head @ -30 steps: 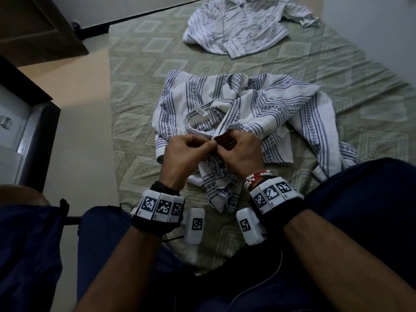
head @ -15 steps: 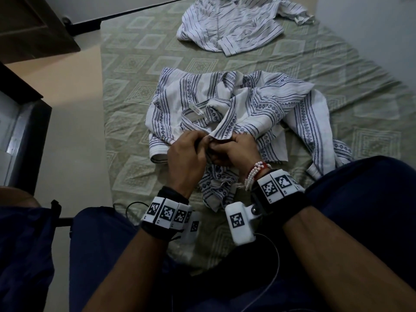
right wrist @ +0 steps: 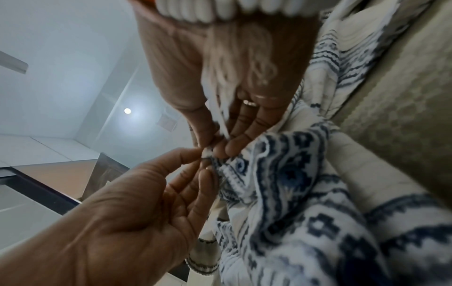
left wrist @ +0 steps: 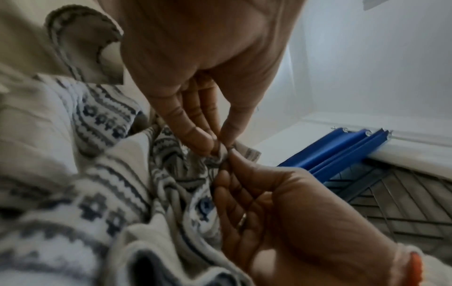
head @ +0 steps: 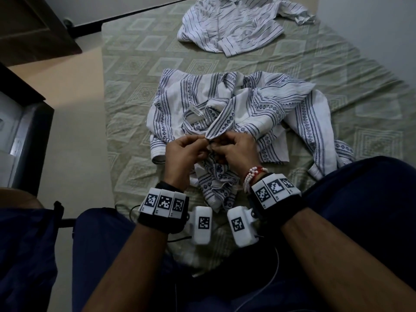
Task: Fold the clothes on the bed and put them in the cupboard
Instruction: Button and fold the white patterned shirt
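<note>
A white shirt with blue patterned bands (head: 258,104) lies crumpled on the green bedsheet (head: 139,64), collar toward me. My left hand (head: 202,140) and right hand (head: 217,144) meet at its front edge just below the collar. Each pinches a small bit of the fabric between thumb and fingertips. In the left wrist view my left hand (left wrist: 215,147) grips the edge from above and the right hand (left wrist: 269,203) from below. In the right wrist view my right hand (right wrist: 215,145) and left hand (right wrist: 195,160) hold the shirt (right wrist: 293,174) at one spot. What lies between the fingertips is hidden.
A second white shirt with thin dark stripes (head: 234,25) lies spread at the far end of the bed. A dark cabinet (head: 29,131) stands at the left across a strip of floor (head: 74,143). My knees in dark blue trousers (head: 360,199) rest on the near bed edge.
Both hands stayed on the same spot of the shirt's front edge, working it with small finger movements; half a second ago they overlapped, now they sit slightly apart. The shirt has barely shifted.
</note>
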